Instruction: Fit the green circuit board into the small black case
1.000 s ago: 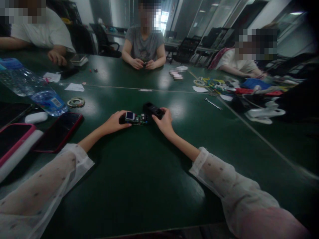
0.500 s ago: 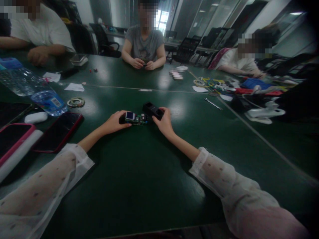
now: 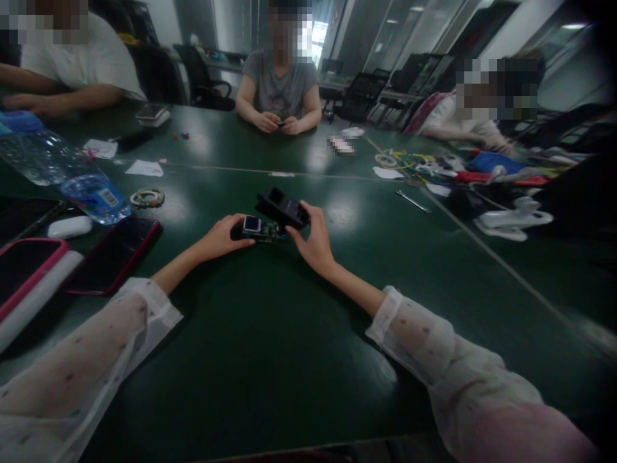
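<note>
My left hand (image 3: 225, 238) grips the left end of a small circuit board (image 3: 264, 231) with a little square screen, low over the green table (image 3: 231, 360). Fingers and thumb of my right hand (image 3: 314, 241) are closed on the right end of a black plastic cover (image 3: 284, 209). The cover is tilted, its left end raised, just behind and above the board's right part. Whether cover and board touch, I cannot tell.
To the left lie a red-edged phone (image 3: 116, 254), a white earphone case (image 3: 70, 227), a water bottle (image 3: 91, 190) and a ring-shaped coil (image 3: 147, 198). A wrench (image 3: 413, 201) and cables (image 3: 409, 161) lie at right. Three people sit around the table.
My right hand has raised the black cover and shifted it left, over the back of the board. The left hand stays put. At the far left, a person's hands have moved left.
</note>
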`<state>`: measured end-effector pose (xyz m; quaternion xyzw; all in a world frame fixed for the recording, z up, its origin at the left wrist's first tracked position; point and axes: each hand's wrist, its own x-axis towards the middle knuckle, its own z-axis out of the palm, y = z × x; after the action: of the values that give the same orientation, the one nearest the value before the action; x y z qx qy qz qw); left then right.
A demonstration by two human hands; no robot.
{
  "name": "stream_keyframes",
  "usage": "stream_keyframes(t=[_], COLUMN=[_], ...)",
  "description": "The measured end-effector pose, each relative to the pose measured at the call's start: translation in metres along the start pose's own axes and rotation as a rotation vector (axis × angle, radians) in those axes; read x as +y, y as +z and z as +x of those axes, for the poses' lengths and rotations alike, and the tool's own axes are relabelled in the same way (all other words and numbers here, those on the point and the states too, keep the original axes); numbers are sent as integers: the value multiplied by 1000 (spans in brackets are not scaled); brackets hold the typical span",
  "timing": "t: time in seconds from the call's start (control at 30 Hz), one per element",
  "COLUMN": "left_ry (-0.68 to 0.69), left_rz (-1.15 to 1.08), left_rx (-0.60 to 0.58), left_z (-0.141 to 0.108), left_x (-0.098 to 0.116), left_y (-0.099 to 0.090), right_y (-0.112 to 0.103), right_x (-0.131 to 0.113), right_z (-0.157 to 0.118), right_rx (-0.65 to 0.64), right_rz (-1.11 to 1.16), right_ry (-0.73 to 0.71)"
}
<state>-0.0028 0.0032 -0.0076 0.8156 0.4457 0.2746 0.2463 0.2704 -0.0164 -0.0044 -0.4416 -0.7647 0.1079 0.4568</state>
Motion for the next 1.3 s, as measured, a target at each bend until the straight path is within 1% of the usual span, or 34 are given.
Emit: stream_keyframes(t=[0.17, 0.3, 0.4, 0.67, 0.77, 0.9, 1.07, 1.3], left_ry=[15, 20, 16, -28, -3, 47, 50, 65], left_rz=[-8, -33, -36, -16, -46, -93, -83, -50], left_rx=[4, 20, 23, 9, 15, 43, 48, 28], left_z=[-1, -1, -1, -1, -1, 0, 0, -1], left_x=[-3, -4, -4, 1, 2, 0, -3, -1], left_y=[1, 2, 3, 1, 1, 3, 5, 2], right_y=[0, 0, 0, 1, 1, 3, 4, 2], right_x=[-8, -9, -9, -6, -5, -4, -3, -4], right_z=[-3, -4, -3, -1, -1, 0, 0, -1], right_rx=[-143, -199, -226, -251, -263, -241, -236, -251], right_rz=[-2, -4, -4, 1, 1, -10, -25, -24], right_ry=[-112, -168, -174, -161, -183, -191, -190, -184])
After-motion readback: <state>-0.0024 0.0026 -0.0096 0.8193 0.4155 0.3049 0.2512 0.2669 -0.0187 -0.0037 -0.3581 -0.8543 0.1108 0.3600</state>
